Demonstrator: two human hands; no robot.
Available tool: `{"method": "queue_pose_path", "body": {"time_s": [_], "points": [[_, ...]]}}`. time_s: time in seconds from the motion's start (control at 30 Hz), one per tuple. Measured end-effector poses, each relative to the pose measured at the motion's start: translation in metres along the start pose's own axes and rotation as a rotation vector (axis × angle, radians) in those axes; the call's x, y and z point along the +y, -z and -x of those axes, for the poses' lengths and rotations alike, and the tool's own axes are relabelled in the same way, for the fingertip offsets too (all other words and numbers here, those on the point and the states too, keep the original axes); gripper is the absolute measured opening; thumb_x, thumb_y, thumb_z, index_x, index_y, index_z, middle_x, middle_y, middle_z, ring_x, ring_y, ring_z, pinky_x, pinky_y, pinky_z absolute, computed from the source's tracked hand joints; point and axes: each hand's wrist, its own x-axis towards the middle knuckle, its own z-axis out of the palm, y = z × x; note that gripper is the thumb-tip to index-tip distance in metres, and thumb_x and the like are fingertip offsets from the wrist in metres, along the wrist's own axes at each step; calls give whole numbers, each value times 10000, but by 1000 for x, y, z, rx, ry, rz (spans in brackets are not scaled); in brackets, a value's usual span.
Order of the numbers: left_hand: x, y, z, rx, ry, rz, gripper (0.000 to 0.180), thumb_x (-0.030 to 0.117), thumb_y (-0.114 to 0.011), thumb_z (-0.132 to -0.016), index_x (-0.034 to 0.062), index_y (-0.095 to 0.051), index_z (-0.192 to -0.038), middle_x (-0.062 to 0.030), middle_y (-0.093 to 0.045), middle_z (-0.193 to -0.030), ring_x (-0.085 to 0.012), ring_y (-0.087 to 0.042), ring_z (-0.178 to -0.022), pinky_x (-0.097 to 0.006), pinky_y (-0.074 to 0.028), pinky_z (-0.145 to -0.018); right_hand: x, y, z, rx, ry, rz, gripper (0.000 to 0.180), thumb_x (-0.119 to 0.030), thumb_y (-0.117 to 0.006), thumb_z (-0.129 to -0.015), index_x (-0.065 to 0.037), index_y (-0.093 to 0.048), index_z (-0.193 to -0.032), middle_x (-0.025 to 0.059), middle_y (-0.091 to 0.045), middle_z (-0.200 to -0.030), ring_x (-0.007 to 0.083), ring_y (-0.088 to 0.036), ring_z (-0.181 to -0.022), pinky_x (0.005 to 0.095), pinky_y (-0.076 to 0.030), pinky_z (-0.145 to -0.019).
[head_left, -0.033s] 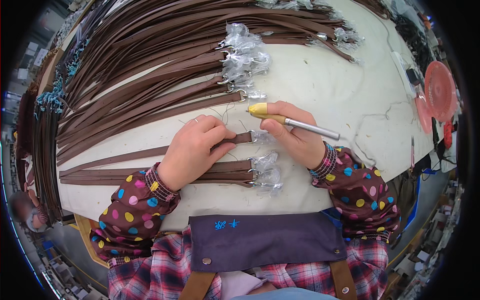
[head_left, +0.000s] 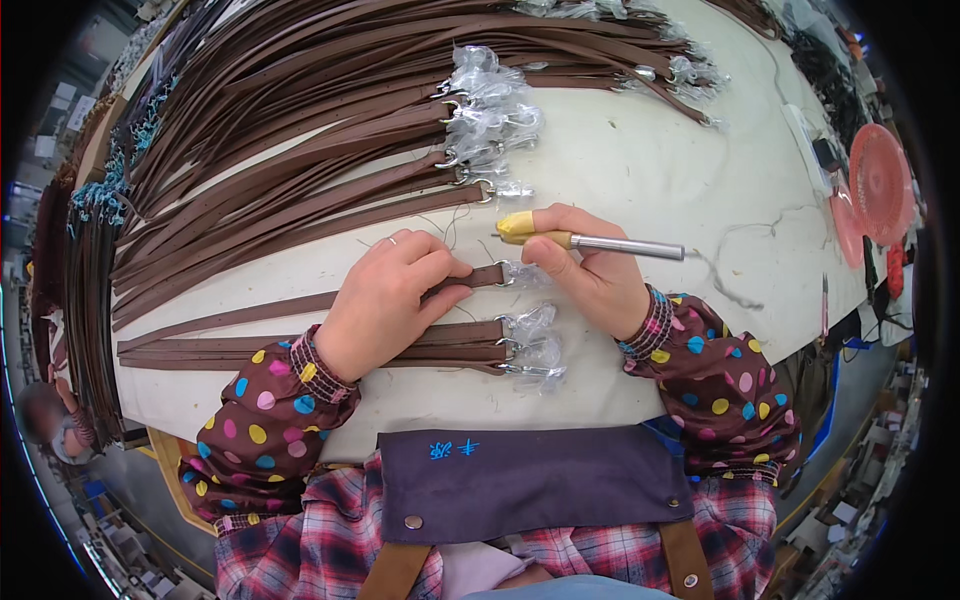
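My left hand (head_left: 395,285) pinches a brown strap (head_left: 465,283) between thumb and fingers, close to its metal ring. Clear plastic film (head_left: 522,275) wraps the fitting beyond that ring. In my right hand (head_left: 595,270) is a pen-shaped tool (head_left: 630,246) with a silver barrel and a thin dark tip pointing left. Yellow wrapping covers that hand's index fingertip. The tool's tip is above the strap end, apart from it. Nearer to me lies a small group of brown straps (head_left: 455,352) with film-wrapped metal ends, partly under my left hand and wrist.
Many brown straps (head_left: 300,150) lie in bundles across the far left of the pale table (head_left: 640,160). Dark straps with blue ties (head_left: 100,205) hang at the left edge. A pink plastic basket (head_left: 880,180) stands at right. A thin grey cord (head_left: 738,300) curls right of the tool.
The tool in my right hand has tilted slightly, its barrel now closer to level. The grey cord has shifted a little. My left hand and the strap look unmoved.
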Motion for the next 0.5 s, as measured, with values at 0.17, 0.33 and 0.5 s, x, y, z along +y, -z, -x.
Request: {"method": "queue_pose_path", "body": {"time_s": [0.17,0.33,0.5], "points": [[-1,-2,0,-5,57,59,194,91,-743,-730,62,-626,-883,-76,-582,-857,-268,-572,-811,-355,-474,-711,2,-11,2,-8,-114,-30,155,-96,-627,-887,-13,-521,-964,33,-603,-856,60,-539,-758,222,-438,-654],[0,-1,1,-9,94,77,194,122,-740,-735,68,-603,-861,-66,-580,-853,-272,-567,-823,-364,-448,-738,8,-13,1,22,-32,15,194,-101,-644,-855,-31,-470,-906,19,-575,-776,49,-531,-678,204,-424,-579],[1,0,0,-20,91,63,190,125,-736,-742,72,-601,-864,-59,-581,-850,-261,-567,-833,-355,-439,-738,7,-13,2,21,-49,19,187,-96,-646,-845,-32,-481,-905,11,-563,-759,55,-535,-675,210,-425,-569]]}}
